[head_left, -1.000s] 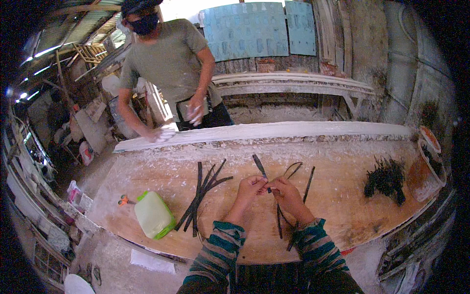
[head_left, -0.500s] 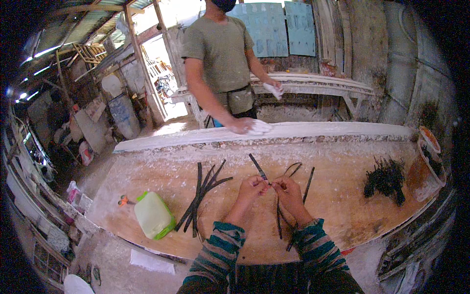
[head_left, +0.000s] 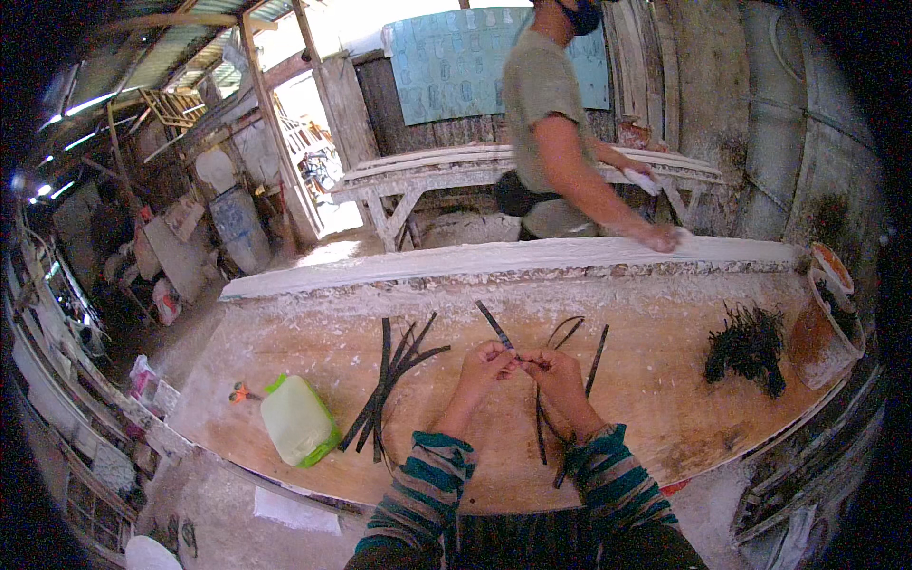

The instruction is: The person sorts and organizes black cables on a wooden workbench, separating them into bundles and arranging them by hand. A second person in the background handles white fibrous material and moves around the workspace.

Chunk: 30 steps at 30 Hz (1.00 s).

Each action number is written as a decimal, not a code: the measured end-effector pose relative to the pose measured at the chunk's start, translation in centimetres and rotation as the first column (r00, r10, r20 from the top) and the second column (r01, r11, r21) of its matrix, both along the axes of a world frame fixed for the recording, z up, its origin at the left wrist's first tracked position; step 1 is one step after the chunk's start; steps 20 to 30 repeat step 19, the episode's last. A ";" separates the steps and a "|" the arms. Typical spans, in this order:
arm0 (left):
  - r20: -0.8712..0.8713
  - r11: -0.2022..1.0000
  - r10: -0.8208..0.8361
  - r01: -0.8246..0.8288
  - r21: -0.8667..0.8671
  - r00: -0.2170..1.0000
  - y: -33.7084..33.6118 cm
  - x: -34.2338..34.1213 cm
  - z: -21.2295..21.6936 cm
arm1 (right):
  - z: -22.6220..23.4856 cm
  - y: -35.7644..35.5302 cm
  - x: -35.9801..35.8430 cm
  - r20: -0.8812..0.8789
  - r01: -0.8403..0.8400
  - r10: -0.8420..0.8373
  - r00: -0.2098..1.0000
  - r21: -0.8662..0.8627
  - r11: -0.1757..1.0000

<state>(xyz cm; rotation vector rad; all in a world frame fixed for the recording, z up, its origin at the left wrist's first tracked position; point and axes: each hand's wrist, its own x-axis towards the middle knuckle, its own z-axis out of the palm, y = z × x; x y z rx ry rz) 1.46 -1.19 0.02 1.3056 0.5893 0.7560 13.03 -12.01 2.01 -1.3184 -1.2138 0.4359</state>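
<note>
Above the middle of the wooden board, both my hands meet at a flat black strip. My left hand pinches the strip, whose upper end sticks out up and to the left. Close against it, my right hand has its fingertips pressed together at the strip's lower end; what exactly they grip is too small to tell. More black strips lie crossed in a loose bundle to the left. Beside and under my right hand lie a straight black strip and a thin curved loop.
A pale green lidded container and orange-handled scissors lie at the left. A tangled black bunch sits at right by an orange-brown tub. Behind a white-coated ledge, another person reaches onto it.
The other person has moved to the right along the ledge, hand sliding with them. My hands stay nearly in place, with the strip's upper end shifted slightly left.
</note>
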 end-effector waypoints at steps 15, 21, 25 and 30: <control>-0.033 0.987 -0.054 0.059 0.151 0.998 -0.2 0.1 0.0 | 0.1 -0.3 0.2 0.143 0.142 -0.126 0.982 -0.105 0.984; 0.085 0.990 -0.082 0.071 0.123 0.993 -0.1 0.5 -0.7 | 0.2 -0.2 0.7 0.227 0.196 -0.167 0.960 -0.111 0.974; 0.085 0.990 -0.082 0.071 0.123 0.993 -0.1 0.5 -0.7 | 0.2 -0.2 0.7 0.227 0.196 -0.167 0.960 -0.111 0.974; 0.085 0.990 -0.082 0.071 0.123 0.993 -0.1 0.5 -0.7 | 0.2 -0.2 0.7 0.227 0.196 -0.167 0.960 -0.111 0.974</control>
